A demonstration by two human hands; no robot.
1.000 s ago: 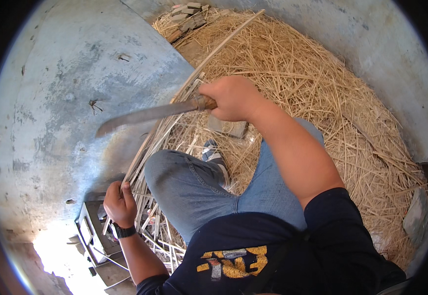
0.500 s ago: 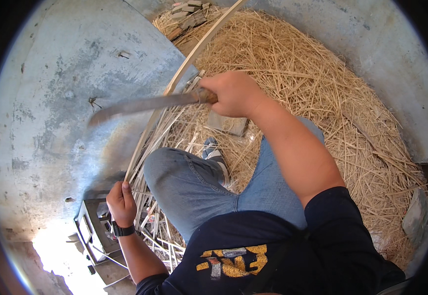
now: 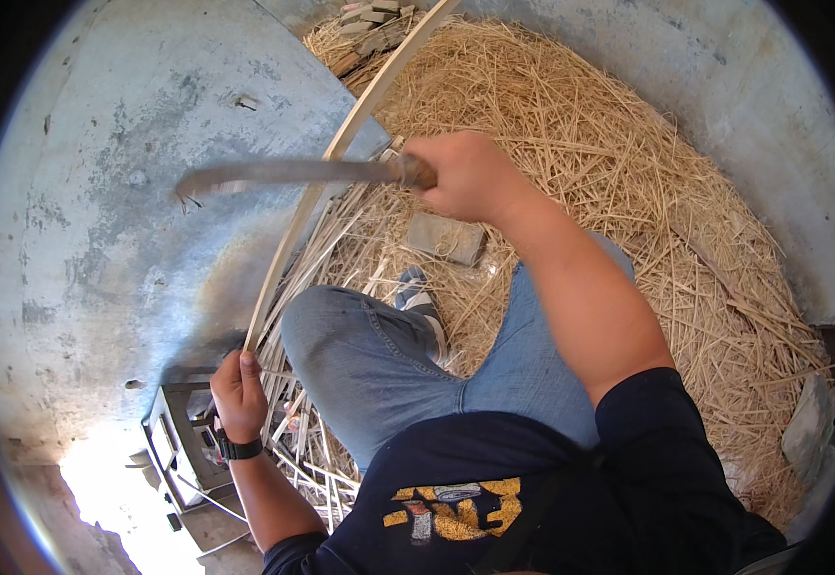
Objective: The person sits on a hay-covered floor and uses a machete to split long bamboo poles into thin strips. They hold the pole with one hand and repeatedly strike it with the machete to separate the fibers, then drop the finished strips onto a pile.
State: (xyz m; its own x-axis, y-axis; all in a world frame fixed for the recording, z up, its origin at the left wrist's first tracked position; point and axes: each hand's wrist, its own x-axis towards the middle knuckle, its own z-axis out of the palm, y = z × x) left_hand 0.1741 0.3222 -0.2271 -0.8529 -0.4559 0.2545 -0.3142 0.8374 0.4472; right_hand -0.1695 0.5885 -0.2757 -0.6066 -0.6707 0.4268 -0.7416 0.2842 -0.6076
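My right hand [image 3: 467, 177] is closed round the wooden handle of a long curved knife [image 3: 293, 172]. Its blade points left and lies across a long pale split-wood strip [image 3: 370, 101], which looks like bamboo; the blade is slightly blurred. The strip rises from my left hand [image 3: 239, 391] to the top of the view, bending to the right. Thumb and fingers of my left hand pinch its lower end, beside my left knee. I cannot tell whether the blade touches the strip or passes over it.
Dry shavings [image 3: 571, 125] cover the floor ahead and to the right. A brick [image 3: 444, 239] lies by my shoe [image 3: 417, 297]. More pale strips [image 3: 317, 249] lie beside my left leg. A worn blue-grey wall [image 3: 101, 240] stands at left, with a metal-framed box [image 3: 187, 436] below.
The knife has swung, its tip rising, so the blade is nearer level. The strip's upper part has shifted a little left. My left hand keeps its hold.
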